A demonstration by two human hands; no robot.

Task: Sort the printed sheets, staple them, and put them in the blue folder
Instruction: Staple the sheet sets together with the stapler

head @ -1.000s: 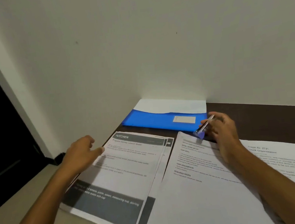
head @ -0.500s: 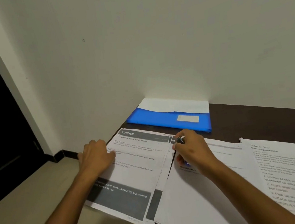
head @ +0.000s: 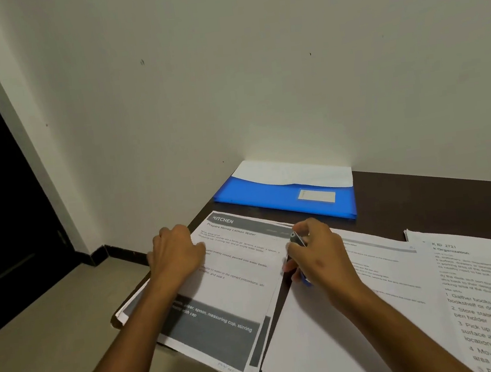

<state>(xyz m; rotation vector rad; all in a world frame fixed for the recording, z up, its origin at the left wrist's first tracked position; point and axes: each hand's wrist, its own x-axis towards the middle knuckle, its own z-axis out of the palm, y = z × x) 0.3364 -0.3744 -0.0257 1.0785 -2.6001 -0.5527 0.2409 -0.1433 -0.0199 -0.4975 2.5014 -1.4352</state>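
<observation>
item: stack of white printed sheets with grey header bands [head: 230, 282], at the near left corner of the dark brown wooden table [head: 440, 191], overhanging its left edge. two or more leaves, edges slightly fanned along the right side. judged light, limp and slippery sheet on sheet; likely to skew unless squared and pinched close to the corner to be stapled, with the flat of a hand steadying the rest.

left hand [head: 175, 255]: rested on the stack's left edge, fingers curled over the paper; whether they gripped the edge or merely pressed it could not be told.

right hand [head: 316, 254]: at the stack's right edge, fingers closed round a small stapler, blue and clear plastic with a metal nose [head: 297, 239], the nose near the upper right corner of the stack.

blue plastic folder with a pale label [head: 282, 200]: beyond the stack, against the wall, white paper showing from its top. judged stiff enough to lift by one edge.

other white sheets [head: 359, 310]: right of the stack. further right, a white sheet with a numbered list [head: 489, 295].

legible writing: on the stack, "kitchen", "prepare honey lemon water", "spoon, measuring cup, stirring". on the far right sheet, "id 2721", "organization", "1 gather books", "2 store stationery", "pen holder", "3 pick up". folder label unreadable.
</observation>
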